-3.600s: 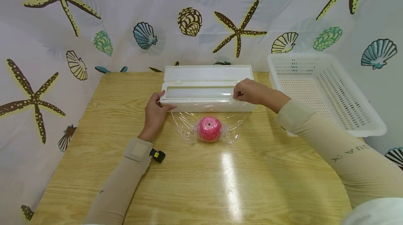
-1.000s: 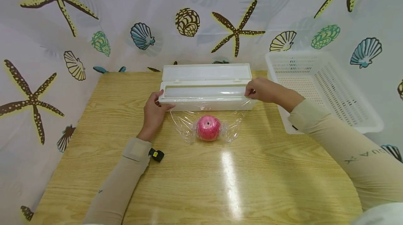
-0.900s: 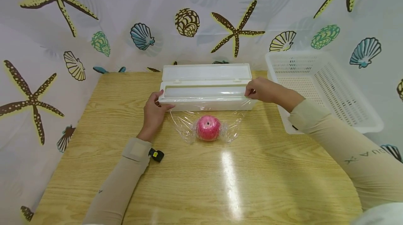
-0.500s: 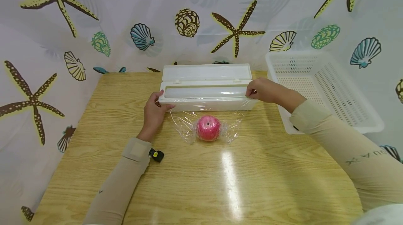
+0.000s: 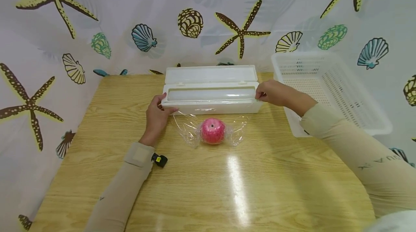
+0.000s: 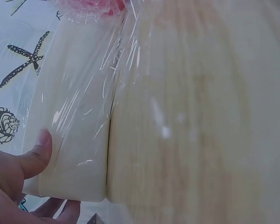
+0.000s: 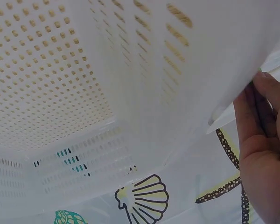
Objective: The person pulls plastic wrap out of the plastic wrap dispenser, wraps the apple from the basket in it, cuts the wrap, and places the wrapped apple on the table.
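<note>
A white cling film dispenser [image 5: 211,108] stands at the back of the table with its lid [image 5: 210,74] raised. Its roll [image 5: 211,94] shows in the long slot. My left hand [image 5: 157,114] grips the left end, thumb on the front face. At the slot's right end, my right hand [image 5: 273,93] pinches with curled fingers at the slide cutter on the front strip; the cutter itself is hidden behind the fingers. A red apple [image 5: 212,131] lies in front, wrapped in cling film. Loose film [image 5: 186,131] spreads from both its sides toward the dispenser; in the left wrist view, film [image 6: 79,107] overlaps the dispenser.
A white perforated basket [image 5: 357,105] stands at the back right, under and beside the right forearm. A patterned curtain [image 5: 208,19] with shells and starfish hangs behind the wooden table [image 5: 195,188].
Over the earlier frames my right hand slides rightward along the dispenser's front strip to its end, then stays nearly still. The left hand keeps its grip; the view shifts slightly.
</note>
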`<state>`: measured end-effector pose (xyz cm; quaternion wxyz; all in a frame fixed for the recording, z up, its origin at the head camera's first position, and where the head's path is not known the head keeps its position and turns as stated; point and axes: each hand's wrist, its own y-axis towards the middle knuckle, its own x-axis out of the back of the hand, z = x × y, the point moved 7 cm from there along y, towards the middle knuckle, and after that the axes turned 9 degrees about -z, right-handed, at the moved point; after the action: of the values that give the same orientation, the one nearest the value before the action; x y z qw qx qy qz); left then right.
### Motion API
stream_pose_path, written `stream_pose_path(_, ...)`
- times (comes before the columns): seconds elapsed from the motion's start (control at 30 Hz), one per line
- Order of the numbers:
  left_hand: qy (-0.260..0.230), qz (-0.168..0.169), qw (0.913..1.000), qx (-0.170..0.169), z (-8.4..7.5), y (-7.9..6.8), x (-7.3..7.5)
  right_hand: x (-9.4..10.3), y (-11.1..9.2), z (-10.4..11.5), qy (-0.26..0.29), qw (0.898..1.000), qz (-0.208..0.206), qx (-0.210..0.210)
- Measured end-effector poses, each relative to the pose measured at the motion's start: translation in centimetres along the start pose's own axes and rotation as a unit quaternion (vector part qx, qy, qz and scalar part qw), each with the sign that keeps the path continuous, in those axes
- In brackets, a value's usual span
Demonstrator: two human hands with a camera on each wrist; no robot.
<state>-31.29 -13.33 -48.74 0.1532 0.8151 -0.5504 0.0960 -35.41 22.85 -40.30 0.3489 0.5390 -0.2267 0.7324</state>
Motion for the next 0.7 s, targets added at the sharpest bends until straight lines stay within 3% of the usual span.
stream_pose_path(0.23, -0.002, 0.005, 1.0, 0.003, -0.1, 0.0, 0.1, 0.0, 0.1, 0.1, 0.0, 1.0, -0.004, -0.012)
stream_pose_path(0.43, -0.004, 0.009, 1.0, 0.0, -0.1, -0.1, 0.1, -0.1, -0.1, 0.7, -0.034, 0.999, -0.014, -0.014)
stream_pose_path(0.7, 0.006, 0.037, 0.9992, -0.012, -0.2, -0.3, 0.1, -0.1, -0.7, 1.2, -0.071, 0.995, -0.004, -0.067)
